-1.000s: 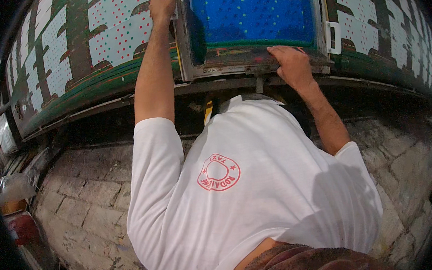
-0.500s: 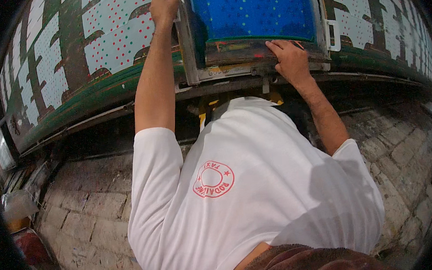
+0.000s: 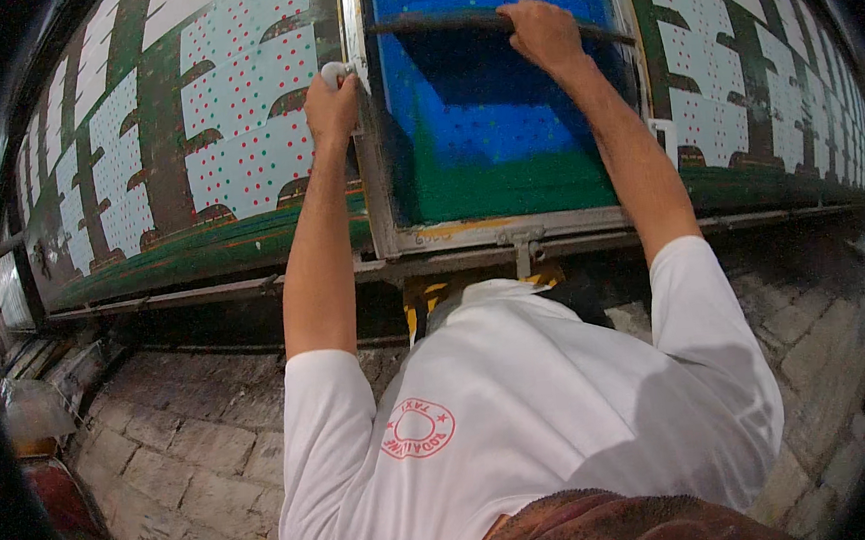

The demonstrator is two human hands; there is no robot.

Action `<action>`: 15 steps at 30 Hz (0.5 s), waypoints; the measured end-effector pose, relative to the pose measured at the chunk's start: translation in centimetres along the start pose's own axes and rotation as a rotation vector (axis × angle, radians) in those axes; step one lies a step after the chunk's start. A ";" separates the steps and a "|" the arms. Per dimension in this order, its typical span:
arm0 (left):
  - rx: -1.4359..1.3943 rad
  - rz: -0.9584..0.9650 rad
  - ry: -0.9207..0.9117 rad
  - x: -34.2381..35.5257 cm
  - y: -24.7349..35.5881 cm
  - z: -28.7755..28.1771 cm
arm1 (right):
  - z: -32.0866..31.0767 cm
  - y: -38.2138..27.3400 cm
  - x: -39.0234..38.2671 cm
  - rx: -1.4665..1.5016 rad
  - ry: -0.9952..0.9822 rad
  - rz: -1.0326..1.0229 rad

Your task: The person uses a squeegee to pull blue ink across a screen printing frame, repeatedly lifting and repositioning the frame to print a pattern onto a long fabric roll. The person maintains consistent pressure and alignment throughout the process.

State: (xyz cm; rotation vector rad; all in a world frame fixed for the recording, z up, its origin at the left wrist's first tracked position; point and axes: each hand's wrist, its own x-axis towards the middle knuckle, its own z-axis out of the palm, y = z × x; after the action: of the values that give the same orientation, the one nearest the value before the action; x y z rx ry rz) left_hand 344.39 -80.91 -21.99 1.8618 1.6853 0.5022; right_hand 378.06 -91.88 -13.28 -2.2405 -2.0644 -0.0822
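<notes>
My left hand is closed on a white handle on the left side of a metal-framed screen. My right hand grips a long dark squeegee lying across the upper part of the screen's blue mesh; green shows along the mesh's lower end. Another white handle is on the frame's right side, partly behind my forearm.
Light sheets with red and green dots lie on a long green-edged table on both sides. A metal rail runs along its near edge, above a paved floor. Clutter stands at the far left.
The squeegee and my right hand have moved from the screen's near edge to its far part. The screen, table and left hand appear lower in the picture as the view shifts.
</notes>
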 end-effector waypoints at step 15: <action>-0.112 -0.076 -0.006 -1.4 1.9 -1.4 | -0.4 10.4 21.7 0.014 -0.097 -0.079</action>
State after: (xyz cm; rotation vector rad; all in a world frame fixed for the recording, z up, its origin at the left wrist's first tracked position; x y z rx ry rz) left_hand 344.80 -82.10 -19.56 1.7112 1.6820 0.5484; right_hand 390.22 -71.27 -11.02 -2.1966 -2.1945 0.0359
